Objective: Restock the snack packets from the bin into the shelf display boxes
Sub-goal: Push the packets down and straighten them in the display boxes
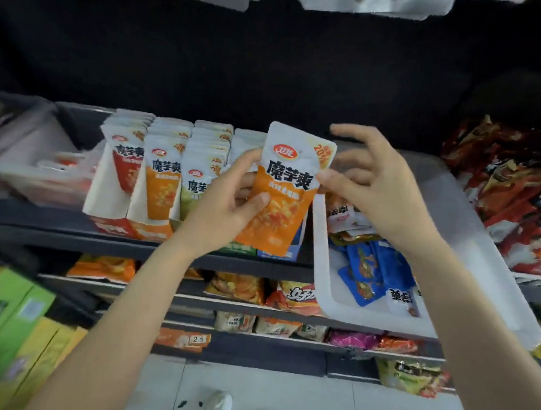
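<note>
My left hand [231,202] grips an orange-and-white snack packet [287,190] upright in front of the shelf, thumb across its front. My right hand [371,192] hovers just right of the packet with fingers spread, its thumb tip touching the packet's right edge. Behind the packet stand the display boxes [153,229], with rows of upright packets: red [123,164], orange [163,179] and green [197,181]. To the right, a white bin [319,271] rests on the shelf edge and holds loose blue [382,268] and white packets.
A dark shelf edge [71,234] carries the display boxes. Red snack bags [510,200] pile up at the right. Lower shelves hold orange and yellow snack bags [242,288]. Green and yellow cartons [8,325] stand at lower left. White packets hang above.
</note>
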